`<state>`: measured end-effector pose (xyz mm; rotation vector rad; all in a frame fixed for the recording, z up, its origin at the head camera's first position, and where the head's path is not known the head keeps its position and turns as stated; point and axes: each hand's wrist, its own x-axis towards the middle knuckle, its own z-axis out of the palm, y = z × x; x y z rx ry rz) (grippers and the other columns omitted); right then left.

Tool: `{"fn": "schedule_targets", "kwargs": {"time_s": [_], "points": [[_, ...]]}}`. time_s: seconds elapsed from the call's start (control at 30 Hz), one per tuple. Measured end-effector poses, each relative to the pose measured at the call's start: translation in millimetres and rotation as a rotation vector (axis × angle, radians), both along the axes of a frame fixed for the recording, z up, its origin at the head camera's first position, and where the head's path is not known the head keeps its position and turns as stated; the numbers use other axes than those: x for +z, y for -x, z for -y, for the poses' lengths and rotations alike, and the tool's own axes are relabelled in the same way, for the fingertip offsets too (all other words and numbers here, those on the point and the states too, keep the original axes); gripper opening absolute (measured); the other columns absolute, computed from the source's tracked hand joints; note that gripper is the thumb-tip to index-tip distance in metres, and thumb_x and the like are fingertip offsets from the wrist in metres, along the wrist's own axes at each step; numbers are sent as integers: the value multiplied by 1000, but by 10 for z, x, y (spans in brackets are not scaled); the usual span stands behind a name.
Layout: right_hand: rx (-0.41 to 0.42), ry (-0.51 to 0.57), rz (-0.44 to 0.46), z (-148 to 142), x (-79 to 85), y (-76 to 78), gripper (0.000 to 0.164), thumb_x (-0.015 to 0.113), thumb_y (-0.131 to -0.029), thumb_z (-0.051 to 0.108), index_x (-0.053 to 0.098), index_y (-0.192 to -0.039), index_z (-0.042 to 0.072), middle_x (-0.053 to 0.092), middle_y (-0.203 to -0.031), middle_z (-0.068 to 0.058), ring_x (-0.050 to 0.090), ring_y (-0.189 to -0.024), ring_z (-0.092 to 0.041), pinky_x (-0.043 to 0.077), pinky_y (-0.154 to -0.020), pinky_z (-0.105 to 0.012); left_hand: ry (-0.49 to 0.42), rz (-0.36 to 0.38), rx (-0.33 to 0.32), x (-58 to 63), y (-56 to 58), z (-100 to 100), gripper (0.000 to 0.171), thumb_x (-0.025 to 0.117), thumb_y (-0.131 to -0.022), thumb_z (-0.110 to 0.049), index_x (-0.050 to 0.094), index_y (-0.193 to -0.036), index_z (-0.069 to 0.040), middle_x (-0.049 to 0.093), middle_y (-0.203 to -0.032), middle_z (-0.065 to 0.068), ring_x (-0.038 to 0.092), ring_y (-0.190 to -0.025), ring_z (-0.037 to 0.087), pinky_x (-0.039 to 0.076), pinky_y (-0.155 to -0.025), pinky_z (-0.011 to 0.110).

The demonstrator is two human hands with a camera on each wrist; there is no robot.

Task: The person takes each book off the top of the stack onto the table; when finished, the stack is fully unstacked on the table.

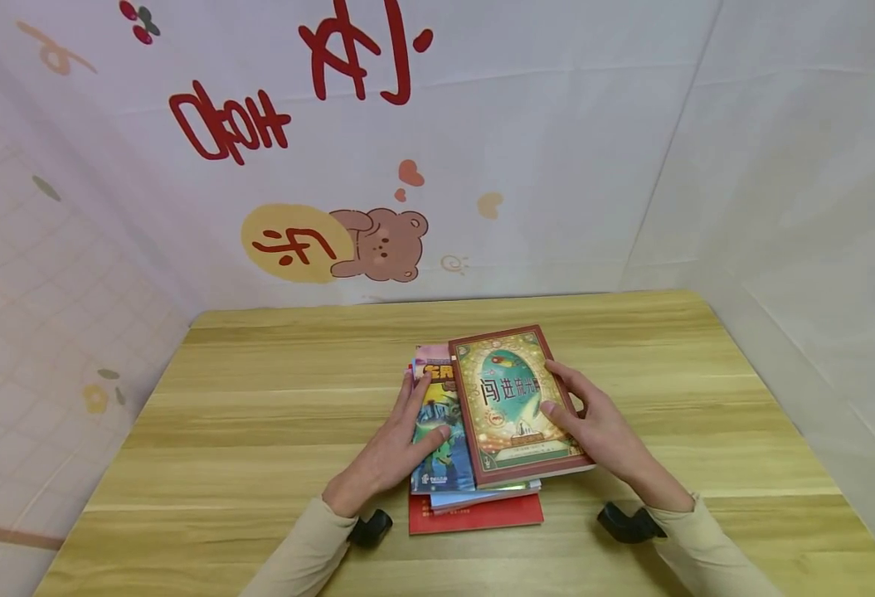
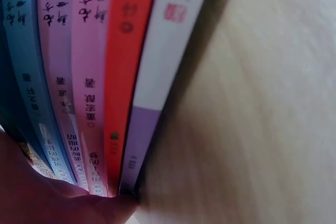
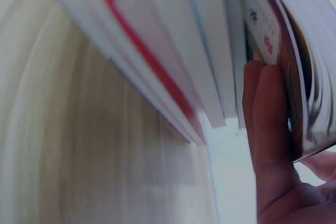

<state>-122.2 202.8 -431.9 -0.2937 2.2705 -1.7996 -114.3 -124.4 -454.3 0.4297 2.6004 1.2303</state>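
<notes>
Near the middle of the table lies a stack of books, a red one [image 1: 482,516] at the bottom and a colourful comic-style one [image 1: 446,474] higher up. A thick book with a reddish-brown border [image 1: 507,414] overlaps the stack, slightly turned. My right hand [image 1: 600,423] grips this thick book by its right side, thumb on the cover, fingers [image 3: 270,114] underneath. My left hand [image 1: 388,452] rests along the stack's left side, thumb on the comic-style cover. In the left wrist view its fingers touch the spines, among them a pink spine [image 2: 89,87] and a red spine [image 2: 123,77].
The wood-grain table [image 1: 273,398] extends on all sides of the stack. A white cloth backdrop [image 1: 556,124] with red lettering and a bear print [image 1: 385,245] hangs behind it. Both wrists wear a black camera mount [image 1: 631,524].
</notes>
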Motion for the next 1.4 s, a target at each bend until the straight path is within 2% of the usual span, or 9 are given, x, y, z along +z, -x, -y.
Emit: {"fn": "schedule_targets", "kwargs": {"time_s": [0.2, 0.57, 0.8, 0.93, 1.07, 1.4], "points": [[-3, 111, -9, -49, 44, -26, 60, 56, -109, 20, 30, -163, 13, 36, -156, -23, 72, -90, -25, 62, -69, -41, -7, -4, -8, -18, -2, 11, 89, 55, -101, -58, 3, -168, -29, -11, -173, 12, 6, -157, 39, 25, -117, 68], [-69, 178, -32, -113, 103, -1, 59, 54, -109, 19, 30, -163, 10, 34, -157, -22, 67, -102, -14, 60, -77, -31, -7, -22, 5, -55, -6, 27, 90, 55, -101, -58, 2, -168, -32, -12, -173, 8, 5, -157, 37, 25, -116, 69], [-132, 217, -70, -177, 170, 56, 54, 56, -108, 16, 38, -159, 9, 39, -155, -16, 62, -109, -10, 59, -78, -27, -14, -24, 4, -51, -7, 18, 89, 55, -100, -59, 4, -168, -30, -11, -173, 9, 6, -157, 37, 25, -117, 69], [-155, 246, -72, -218, 209, 84, 52, 57, -108, 15, 41, -158, 10, 45, -149, -9, 64, -106, -9, 60, -76, -27, -20, -17, 4, -46, -13, 18, 90, 56, -100, -59, 4, -168, -31, -12, -173, 7, 5, -158, 36, 24, -117, 68], [-169, 261, -69, -258, 232, 109, 52, 57, -108, 16, 43, -157, 11, 44, -150, -8, 66, -101, -9, 61, -73, -28, -20, -8, 3, -49, -13, 20, 90, 56, -100, -59, 4, -168, -32, -13, -173, 5, 4, -158, 35, 23, -118, 68], [-211, 292, -60, -346, 231, 203, 54, 59, -107, 17, 43, -158, 14, 42, -154, -7, 60, -109, -9, 59, -75, -25, -22, 9, 9, -47, -18, 15, 90, 57, -100, -59, 5, -168, -31, -13, -173, 6, 4, -158, 36, 24, -117, 69]]}}
